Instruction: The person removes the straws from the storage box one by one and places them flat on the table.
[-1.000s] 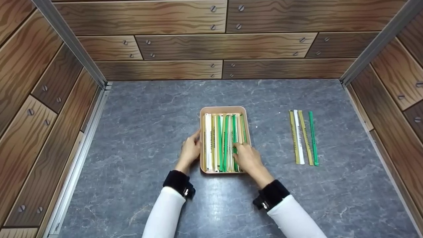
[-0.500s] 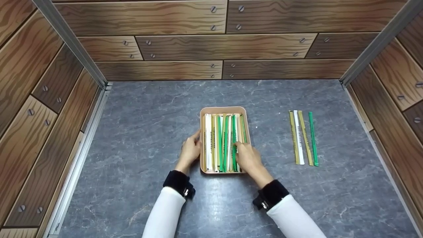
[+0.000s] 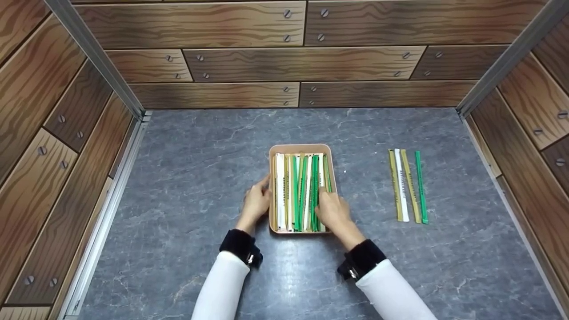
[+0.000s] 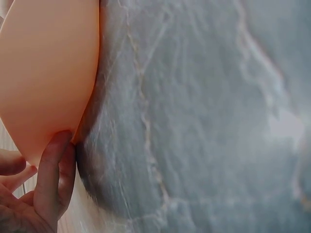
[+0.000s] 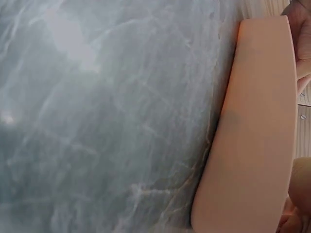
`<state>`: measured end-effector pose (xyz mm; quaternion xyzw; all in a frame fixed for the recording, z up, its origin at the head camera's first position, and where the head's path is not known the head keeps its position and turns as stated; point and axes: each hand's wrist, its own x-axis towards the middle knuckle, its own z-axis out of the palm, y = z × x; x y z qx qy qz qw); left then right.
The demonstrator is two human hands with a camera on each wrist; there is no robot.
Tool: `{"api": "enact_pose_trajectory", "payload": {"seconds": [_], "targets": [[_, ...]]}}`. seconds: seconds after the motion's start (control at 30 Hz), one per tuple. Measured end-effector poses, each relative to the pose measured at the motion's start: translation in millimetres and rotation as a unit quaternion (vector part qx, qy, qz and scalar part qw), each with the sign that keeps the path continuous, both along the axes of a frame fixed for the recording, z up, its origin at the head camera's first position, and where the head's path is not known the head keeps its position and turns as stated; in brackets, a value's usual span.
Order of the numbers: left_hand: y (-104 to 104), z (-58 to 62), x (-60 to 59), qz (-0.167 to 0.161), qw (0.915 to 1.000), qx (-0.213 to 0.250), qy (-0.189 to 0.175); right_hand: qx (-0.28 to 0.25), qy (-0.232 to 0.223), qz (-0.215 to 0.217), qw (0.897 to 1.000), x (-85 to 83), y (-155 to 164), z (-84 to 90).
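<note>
A tan rectangular box [image 3: 300, 149] holds several slim wrapped sticks, in green, white and gold with dark print, lying lengthwise side by side. My left hand [image 3: 255, 202] rests its fingers against the box's outer left wall. In the left wrist view, fingers [image 4: 47, 171] touch that wall low at a corner. My right hand [image 3: 332, 210] reaches over the box's right side, fingers curled down among the green sticks [image 3: 315, 174]. Its fingertips are hidden, so whether they pinch a stick does not show. The right wrist view shows mainly the box's outer wall [image 5: 250, 126].
On the grey marbled tabletop [image 3: 200, 169], right of the box, lie two gold sticks, a white stick [image 3: 401, 184] and a green stick [image 3: 421, 186], roughly parallel. Wood-patterned panels [image 3: 302, 64] stand at the back and both sides, with metal rails at the corners.
My right fingers have shifted slightly to the right inside the box. Beside them, green sticks now lie closer together and a white stick shows more. The left hand and box stay put.
</note>
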<state>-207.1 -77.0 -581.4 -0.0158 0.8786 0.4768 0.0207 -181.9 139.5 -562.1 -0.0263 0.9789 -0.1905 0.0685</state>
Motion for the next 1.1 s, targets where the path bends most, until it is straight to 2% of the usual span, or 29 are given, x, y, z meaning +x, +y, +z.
{"api": "enact_pose_trajectory", "payload": {"seconds": [0.23, 0.47, 0.6, 0.7, 0.87, 1.1], "targets": [[0, 1.4, 0.8, -0.003, 1.0, 0.006, -0.002, -0.076, -0.016, -0.025, 0.997, 2.6, 5, 10.5], [0, 0.6, 0.0, -0.01, 0.9999, 0.004, -0.01, -0.159, 0.026, -0.044, 0.986, 1.6, 13, 11.5], [-2, 2.1, 1.4, -0.019, 0.9995, 0.01, -0.024, -0.191, 0.045, -0.034, 0.98, 1.3, 15, 8.6], [-3, 3.4, 3.1, -0.029, 0.9994, 0.006, -0.019, -0.205, 0.051, -0.027, 0.977, 2.2, 16, 7.7], [-5, 3.7, 7.7, -0.039, 0.9988, 0.026, -0.011, -0.23, 0.035, -0.036, 0.972, 4.4, 21, 10.0], [-5, 0.8, 12.9, -0.035, 0.9985, 0.042, -0.001, -0.299, -0.011, -0.04, 0.953, 6.0, 42, 12.1]]}}
